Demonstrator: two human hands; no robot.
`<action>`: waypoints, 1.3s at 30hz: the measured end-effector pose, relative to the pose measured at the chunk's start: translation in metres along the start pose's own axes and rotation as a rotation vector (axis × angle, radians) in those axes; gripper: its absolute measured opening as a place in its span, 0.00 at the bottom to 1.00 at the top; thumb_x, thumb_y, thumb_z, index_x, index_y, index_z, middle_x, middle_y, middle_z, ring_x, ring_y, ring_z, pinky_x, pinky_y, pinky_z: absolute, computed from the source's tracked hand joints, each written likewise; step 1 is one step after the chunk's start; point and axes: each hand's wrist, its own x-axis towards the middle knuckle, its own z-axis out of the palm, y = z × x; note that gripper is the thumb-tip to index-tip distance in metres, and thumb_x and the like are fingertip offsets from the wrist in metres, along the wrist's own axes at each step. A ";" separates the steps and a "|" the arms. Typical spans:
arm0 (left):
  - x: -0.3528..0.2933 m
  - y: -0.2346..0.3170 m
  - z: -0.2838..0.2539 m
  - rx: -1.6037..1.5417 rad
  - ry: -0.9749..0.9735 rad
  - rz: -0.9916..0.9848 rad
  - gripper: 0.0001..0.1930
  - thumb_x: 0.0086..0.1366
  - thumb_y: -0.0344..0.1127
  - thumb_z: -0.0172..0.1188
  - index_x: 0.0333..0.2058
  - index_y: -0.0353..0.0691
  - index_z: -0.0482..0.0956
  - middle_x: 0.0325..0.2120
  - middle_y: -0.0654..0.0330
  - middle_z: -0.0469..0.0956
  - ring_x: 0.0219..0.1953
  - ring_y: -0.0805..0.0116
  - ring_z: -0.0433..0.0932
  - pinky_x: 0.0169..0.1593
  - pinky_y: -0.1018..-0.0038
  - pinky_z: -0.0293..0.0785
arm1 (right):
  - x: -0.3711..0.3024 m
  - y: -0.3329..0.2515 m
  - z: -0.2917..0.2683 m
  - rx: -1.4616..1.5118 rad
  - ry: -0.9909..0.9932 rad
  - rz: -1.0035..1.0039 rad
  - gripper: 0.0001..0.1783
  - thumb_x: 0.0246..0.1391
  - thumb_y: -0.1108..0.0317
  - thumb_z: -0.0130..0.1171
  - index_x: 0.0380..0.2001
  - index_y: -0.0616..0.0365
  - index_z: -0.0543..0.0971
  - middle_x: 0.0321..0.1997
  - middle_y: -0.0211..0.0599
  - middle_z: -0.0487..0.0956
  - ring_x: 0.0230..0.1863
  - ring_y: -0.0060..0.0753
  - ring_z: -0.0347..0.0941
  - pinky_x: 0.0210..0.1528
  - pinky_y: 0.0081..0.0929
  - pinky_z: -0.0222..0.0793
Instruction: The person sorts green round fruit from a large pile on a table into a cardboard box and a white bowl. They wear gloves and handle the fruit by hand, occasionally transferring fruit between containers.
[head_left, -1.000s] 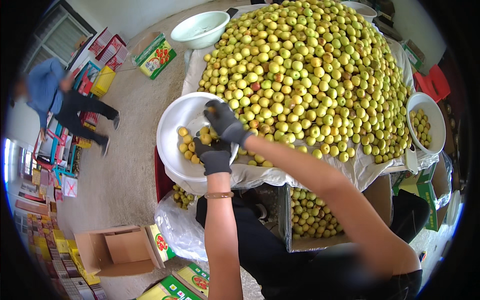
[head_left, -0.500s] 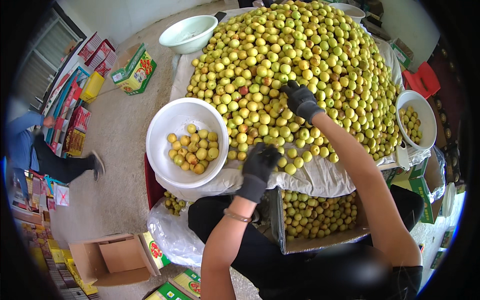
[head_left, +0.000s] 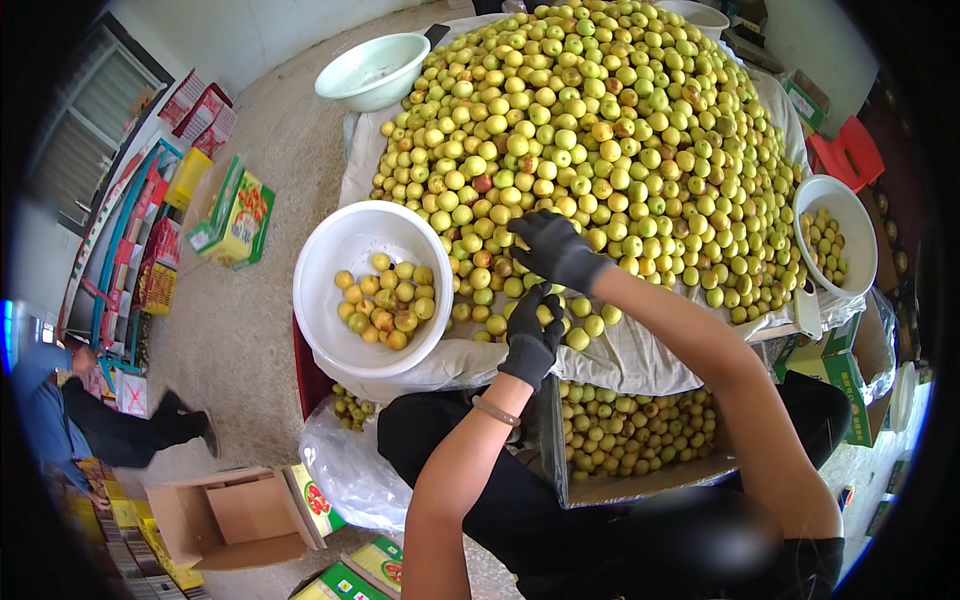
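Reaching into a big heap of round fruit with gloves on

So, head camera view, looking straight down at the work. The heap is smooth, shiny, ball-shaped fruit, mostly yellow-green with some rusty brown blotches, all piled on a wrinkly off-white cloth.

Left hand is in a dark grey knit-looking glove at the near edge of the heap. Its fingers are curled around one fruit, so pretty narrow. There's a smooth, rounded bracelet on that wrist.

Right hand, same kind of glove, is just above and to the right of the left one, over the front slope. Fingers are bent down toward the fruit, but the glove covers whatever's under them, so I can't tell if it's gripping anything.

Just left of the hands sits a round white plastic bowl, glossy with a thick rim, and a loose cluster of yellower, browner fruit at the bottom. A pale green basin stands behind it, and another white bowl with fruit is over on the right.

Down by the knees there's a cardboard box full of fruit, plus a crinkly clear plastic bag.
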 end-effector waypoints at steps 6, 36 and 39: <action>0.024 0.004 -0.030 0.157 -0.180 0.332 0.08 0.57 0.24 0.51 0.37 0.34 0.73 0.35 0.61 0.71 0.38 0.71 0.72 0.39 0.80 0.74 | 0.028 -0.008 0.035 -0.286 0.078 -0.051 0.17 0.51 0.53 0.53 0.36 0.54 0.73 0.31 0.39 0.76 0.38 0.41 0.71 0.38 0.36 0.65; -0.045 0.014 0.001 -0.408 -0.246 0.114 0.30 0.60 0.58 0.51 0.50 0.39 0.66 0.50 0.53 0.66 0.53 0.57 0.67 0.59 0.57 0.65 | 0.023 0.007 -0.007 0.293 0.074 -0.027 0.08 0.51 0.64 0.55 0.33 0.55 0.73 0.30 0.45 0.76 0.32 0.47 0.73 0.33 0.40 0.68; -0.044 0.006 -0.001 -0.536 -0.356 -0.020 0.30 0.60 0.59 0.50 0.53 0.42 0.64 0.53 0.55 0.64 0.55 0.55 0.63 0.59 0.53 0.61 | -0.042 -0.013 -0.016 0.588 -0.042 -0.105 0.11 0.56 0.63 0.52 0.40 0.55 0.73 0.33 0.45 0.75 0.36 0.48 0.73 0.40 0.38 0.68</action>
